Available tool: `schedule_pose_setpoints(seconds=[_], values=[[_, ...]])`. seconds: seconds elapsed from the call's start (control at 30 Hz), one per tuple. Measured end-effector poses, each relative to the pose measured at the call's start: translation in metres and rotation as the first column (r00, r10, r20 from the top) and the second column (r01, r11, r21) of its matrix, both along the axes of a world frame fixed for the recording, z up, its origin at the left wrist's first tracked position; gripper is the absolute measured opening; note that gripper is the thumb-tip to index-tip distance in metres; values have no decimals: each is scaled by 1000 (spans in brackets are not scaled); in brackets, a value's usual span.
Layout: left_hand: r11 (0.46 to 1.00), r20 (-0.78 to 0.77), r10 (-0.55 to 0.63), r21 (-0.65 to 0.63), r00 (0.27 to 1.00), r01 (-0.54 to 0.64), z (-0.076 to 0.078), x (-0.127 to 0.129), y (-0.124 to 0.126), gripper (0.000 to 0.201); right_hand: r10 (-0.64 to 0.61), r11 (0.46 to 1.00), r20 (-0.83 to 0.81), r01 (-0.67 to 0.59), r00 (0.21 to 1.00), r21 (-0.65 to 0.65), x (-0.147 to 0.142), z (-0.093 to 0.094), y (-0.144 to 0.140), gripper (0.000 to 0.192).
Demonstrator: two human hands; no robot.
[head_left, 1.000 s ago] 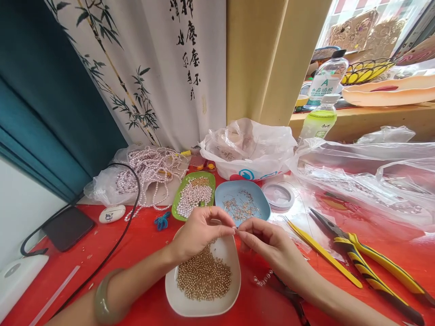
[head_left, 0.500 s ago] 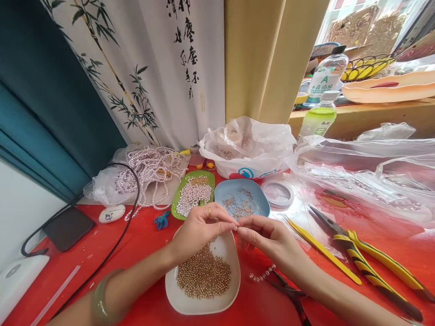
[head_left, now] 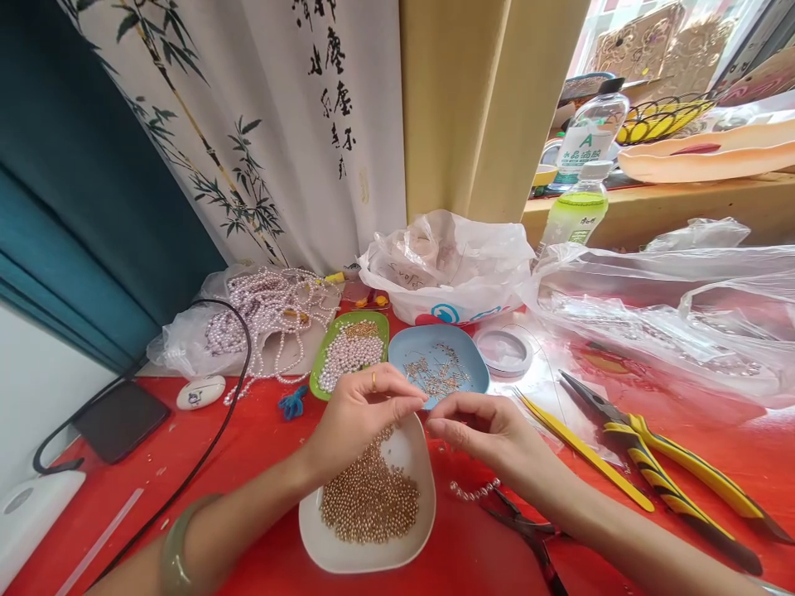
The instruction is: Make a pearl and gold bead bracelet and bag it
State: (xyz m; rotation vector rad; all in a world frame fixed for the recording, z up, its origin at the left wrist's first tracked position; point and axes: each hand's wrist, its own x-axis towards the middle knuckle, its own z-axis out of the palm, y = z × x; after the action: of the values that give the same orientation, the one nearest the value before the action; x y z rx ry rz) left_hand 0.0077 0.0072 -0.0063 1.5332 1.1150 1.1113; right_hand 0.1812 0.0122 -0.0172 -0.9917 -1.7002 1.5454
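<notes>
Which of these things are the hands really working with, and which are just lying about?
In use: left hand and right hand, fingertips pinched together above the white dish of gold beads; blue dish of pins just behind.

Lying about: yellow pliers, yellow tweezers, green dish of pearls, drink bottle, phone.

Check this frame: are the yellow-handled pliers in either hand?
No. The yellow-handled pliers lie on the red table, while the left hand and right hand pinch together above the white dish.

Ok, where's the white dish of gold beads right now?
The white dish of gold beads sits on the red table, centre foreground, under the left hand, nearer than the green tray.
</notes>
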Motion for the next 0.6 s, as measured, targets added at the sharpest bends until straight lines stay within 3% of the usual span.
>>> schedule_pose_setpoints(seconds=[0.17, 0.3, 0.6], values=[[998, -44, 40, 59, 998, -37, 4, -1, 1, 6, 6, 1000, 52, -7, 999, 11, -1, 0, 2, 16], [999, -67, 0, 47, 998, 3, 3, -1, 0, 5, -31, 998, 49, 28, 998, 54, 0, 0, 3, 9], [999, -101, -7, 37, 995, 10, 7, -1, -1, 6, 62, 982, -55, -71, 997, -175, -3, 7, 3, 12]])
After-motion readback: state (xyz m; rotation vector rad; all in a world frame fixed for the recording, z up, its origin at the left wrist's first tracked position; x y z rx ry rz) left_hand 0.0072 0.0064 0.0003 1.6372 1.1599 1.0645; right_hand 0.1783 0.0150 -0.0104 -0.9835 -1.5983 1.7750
